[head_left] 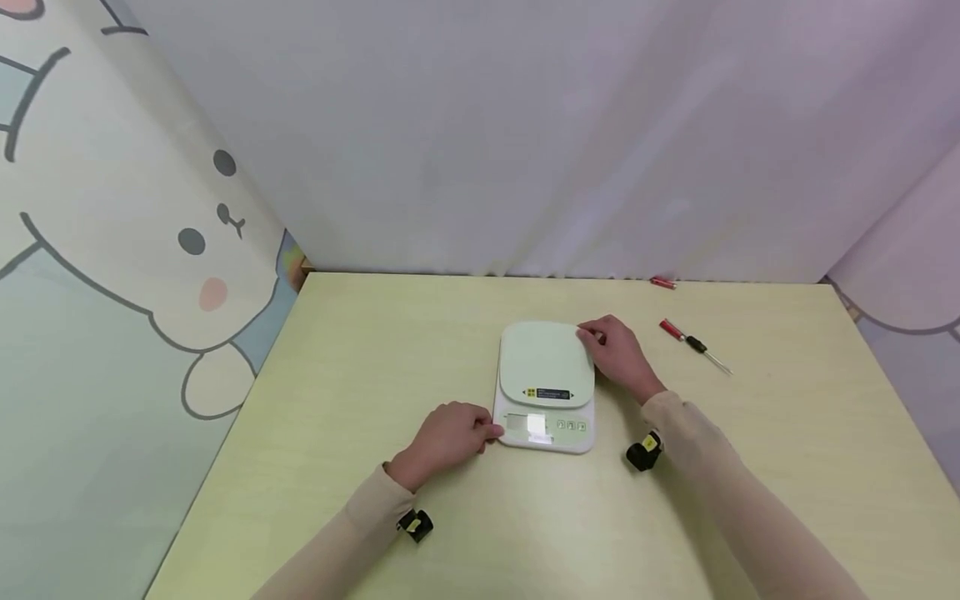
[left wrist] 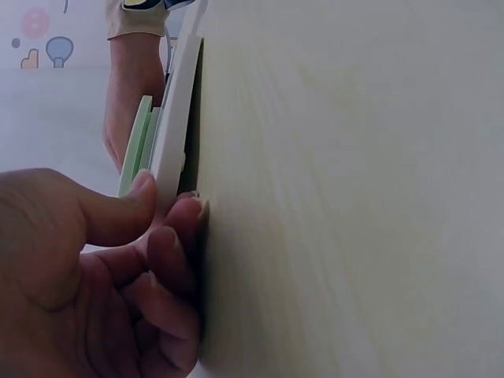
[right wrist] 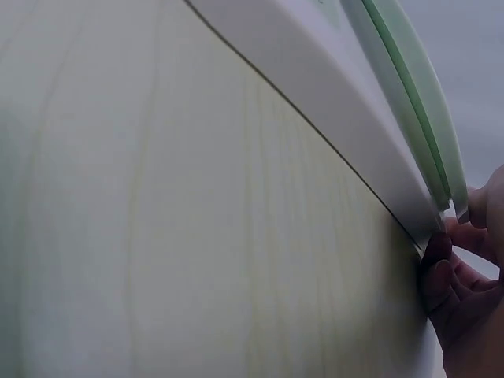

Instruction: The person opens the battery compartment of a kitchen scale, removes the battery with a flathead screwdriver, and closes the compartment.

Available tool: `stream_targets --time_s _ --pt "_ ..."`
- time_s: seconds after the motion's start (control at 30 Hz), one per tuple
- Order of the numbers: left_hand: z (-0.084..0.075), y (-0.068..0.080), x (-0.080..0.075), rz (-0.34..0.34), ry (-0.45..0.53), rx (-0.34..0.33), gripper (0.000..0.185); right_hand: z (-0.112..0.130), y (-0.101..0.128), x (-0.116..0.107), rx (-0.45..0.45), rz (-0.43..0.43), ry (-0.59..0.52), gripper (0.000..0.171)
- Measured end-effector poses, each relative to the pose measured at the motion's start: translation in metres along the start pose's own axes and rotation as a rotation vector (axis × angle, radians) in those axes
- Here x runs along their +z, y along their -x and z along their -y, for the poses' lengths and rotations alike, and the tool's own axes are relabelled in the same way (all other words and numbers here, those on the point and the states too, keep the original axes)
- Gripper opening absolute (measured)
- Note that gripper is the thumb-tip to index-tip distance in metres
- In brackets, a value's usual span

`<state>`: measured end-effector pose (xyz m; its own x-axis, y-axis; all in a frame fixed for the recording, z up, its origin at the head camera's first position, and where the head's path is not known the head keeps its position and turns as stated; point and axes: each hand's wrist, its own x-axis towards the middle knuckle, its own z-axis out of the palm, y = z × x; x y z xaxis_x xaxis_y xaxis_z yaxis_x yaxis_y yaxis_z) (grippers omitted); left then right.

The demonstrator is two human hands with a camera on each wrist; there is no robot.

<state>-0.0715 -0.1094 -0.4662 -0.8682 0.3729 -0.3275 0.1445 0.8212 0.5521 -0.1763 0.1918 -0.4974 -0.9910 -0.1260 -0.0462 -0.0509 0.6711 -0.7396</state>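
Observation:
A white kitchen scale (head_left: 546, 358) lies on the table with its display (head_left: 527, 425) and buttons toward me. My left hand (head_left: 448, 437) pinches its near left corner. In the left wrist view, the thumb of that hand (left wrist: 94, 260) is on the upper side and fingertips are tucked under the edge, where a dark gap shows between scale base (left wrist: 175, 126) and table. At the far right corner my right hand (head_left: 618, 354) grips the scale. The right wrist view has its thumb at the pale green weighing plate (right wrist: 417, 94) and the other fingers curled by the base.
To the right of the scale lies a screwdriver (head_left: 696, 344) with a black collar and metal shaft, a red piece (head_left: 671, 329) at its end. Another small red object (head_left: 663, 282) is at the table's back edge. Curtains (head_left: 480, 142) hang behind and beside the wooden table (head_left: 375, 350).

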Motion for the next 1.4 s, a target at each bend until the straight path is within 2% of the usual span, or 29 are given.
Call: stream_targets --time_s 0.27,0.57,0.9,1.4 --pt "0.000 -0.001 -0.004 0.005 -0.028 0.008 0.036 -0.001 -0.002 0.001 0.029 -0.005 -0.007 0.041" --pt "0.001 -0.007 -0.003 0.021 -0.093 0.018 0.039 -0.004 0.001 0.001 0.004 -0.010 0.000 0.039" --pt "0.000 -0.011 -0.006 0.053 -0.094 0.012 0.038 -0.002 0.000 0.001 0.017 -0.007 -0.005 0.040" --pt "-0.001 -0.009 -0.006 0.045 -0.093 -0.001 0.038 -0.002 0.000 0.001 0.013 -0.009 -0.024 0.040"
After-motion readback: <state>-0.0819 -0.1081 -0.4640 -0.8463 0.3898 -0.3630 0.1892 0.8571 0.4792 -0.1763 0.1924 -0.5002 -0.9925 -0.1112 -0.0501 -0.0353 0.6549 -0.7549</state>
